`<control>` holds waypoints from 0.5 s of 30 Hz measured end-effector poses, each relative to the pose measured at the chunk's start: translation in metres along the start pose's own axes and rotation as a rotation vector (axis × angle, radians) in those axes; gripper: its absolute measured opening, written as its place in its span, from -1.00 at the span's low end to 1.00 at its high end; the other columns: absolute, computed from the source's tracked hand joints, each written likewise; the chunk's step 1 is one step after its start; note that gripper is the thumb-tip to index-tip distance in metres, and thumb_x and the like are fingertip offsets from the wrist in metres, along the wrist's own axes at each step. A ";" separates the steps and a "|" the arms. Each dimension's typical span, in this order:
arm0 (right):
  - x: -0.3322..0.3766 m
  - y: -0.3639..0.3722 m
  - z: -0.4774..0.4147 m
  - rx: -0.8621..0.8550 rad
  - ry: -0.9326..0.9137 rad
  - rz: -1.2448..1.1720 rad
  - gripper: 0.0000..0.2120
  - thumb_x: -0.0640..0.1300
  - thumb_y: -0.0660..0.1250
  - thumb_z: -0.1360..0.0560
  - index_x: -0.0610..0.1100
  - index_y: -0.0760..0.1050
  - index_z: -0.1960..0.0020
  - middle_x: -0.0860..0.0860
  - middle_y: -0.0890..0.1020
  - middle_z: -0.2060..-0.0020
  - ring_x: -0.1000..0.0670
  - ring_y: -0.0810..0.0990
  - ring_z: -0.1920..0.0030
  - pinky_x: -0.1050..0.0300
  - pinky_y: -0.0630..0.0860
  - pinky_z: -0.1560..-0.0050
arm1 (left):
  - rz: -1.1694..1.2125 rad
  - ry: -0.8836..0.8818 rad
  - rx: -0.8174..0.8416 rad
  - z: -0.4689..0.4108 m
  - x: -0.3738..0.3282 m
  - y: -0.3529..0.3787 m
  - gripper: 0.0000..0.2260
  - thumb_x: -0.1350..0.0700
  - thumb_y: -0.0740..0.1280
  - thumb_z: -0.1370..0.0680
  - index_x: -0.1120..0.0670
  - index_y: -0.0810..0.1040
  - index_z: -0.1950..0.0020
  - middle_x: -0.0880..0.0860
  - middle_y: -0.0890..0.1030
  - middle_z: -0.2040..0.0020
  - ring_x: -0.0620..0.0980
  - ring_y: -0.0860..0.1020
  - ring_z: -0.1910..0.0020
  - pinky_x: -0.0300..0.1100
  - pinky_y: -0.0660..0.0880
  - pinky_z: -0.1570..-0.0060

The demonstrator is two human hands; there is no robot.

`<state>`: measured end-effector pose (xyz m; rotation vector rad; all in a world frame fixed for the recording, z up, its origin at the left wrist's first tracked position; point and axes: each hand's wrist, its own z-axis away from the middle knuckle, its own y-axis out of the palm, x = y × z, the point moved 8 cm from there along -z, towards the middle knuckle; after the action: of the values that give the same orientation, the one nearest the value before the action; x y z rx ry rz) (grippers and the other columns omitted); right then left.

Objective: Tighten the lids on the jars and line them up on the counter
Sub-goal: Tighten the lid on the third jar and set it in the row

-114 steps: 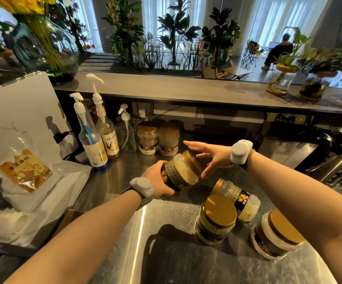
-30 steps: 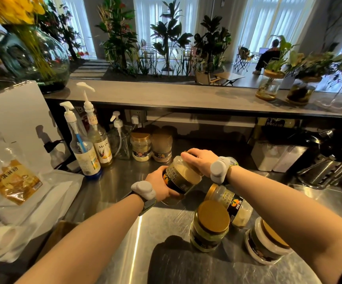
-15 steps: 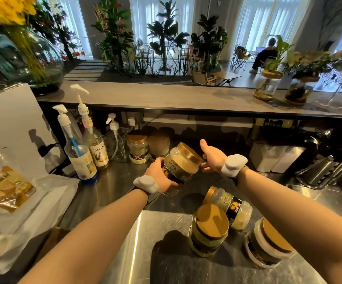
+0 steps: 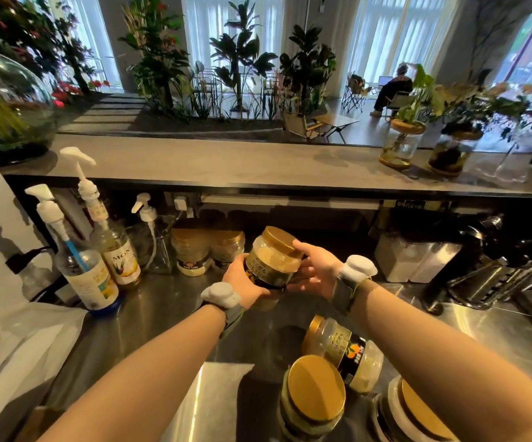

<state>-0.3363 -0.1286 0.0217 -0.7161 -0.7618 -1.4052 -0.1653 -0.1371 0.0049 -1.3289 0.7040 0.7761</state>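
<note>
Left hand [image 4: 242,282] wraps the held jar [image 4: 272,261] round its labelled body, tilted, up off the steel counter [image 4: 150,314], pale creamy filling inside. Right hand [image 4: 317,269] cups its right side, fingers curled onto the gold lid [image 4: 280,240]. Two back jars [image 4: 191,253] stand by the wall. A lying jar [image 4: 342,352] shows orange fruit on black. The pump bottle [image 4: 119,253] reads "MON".

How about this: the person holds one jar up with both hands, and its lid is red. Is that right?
Not quite. The lid is gold, not red. The head view shows the left hand and the right hand holding that one jar up.
</note>
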 end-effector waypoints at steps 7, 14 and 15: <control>0.016 -0.013 -0.048 -0.082 -0.082 0.024 -0.52 0.19 0.32 -0.47 -0.19 0.53 -0.15 -0.15 0.66 -0.01 -0.16 0.64 -0.04 -0.13 0.62 -0.06 | 0.028 -0.044 0.087 -0.041 0.012 0.013 -0.15 0.08 0.57 -0.30 0.08 0.19 -0.46 0.09 0.42 -0.37 0.11 0.39 -0.38 0.03 0.35 -0.39; 0.008 -0.017 -0.096 -0.120 -0.089 0.096 -0.48 0.19 0.37 -0.44 -0.22 0.54 -0.15 -0.15 0.67 -0.03 -0.19 0.65 -0.03 -0.20 0.59 -0.10 | -0.055 -0.197 0.188 -0.074 0.049 0.034 -0.36 0.14 0.51 -0.36 0.18 0.31 -0.34 0.17 0.47 -0.28 0.16 0.44 -0.30 0.04 0.44 -0.27; 0.006 -0.018 -0.102 -0.129 -0.087 0.102 -0.47 0.16 0.38 -0.44 -0.24 0.50 -0.18 -0.18 0.66 -0.04 -0.21 0.65 -0.02 -0.21 0.60 -0.07 | -0.078 -0.207 0.190 -0.078 0.054 0.037 -0.38 0.11 0.51 -0.35 0.18 0.33 -0.32 0.17 0.49 -0.24 0.16 0.46 -0.27 0.05 0.46 -0.25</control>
<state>-0.3496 -0.2159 -0.0330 -0.9092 -0.6962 -1.3464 -0.1660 -0.2073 -0.0694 -1.0803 0.5442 0.7518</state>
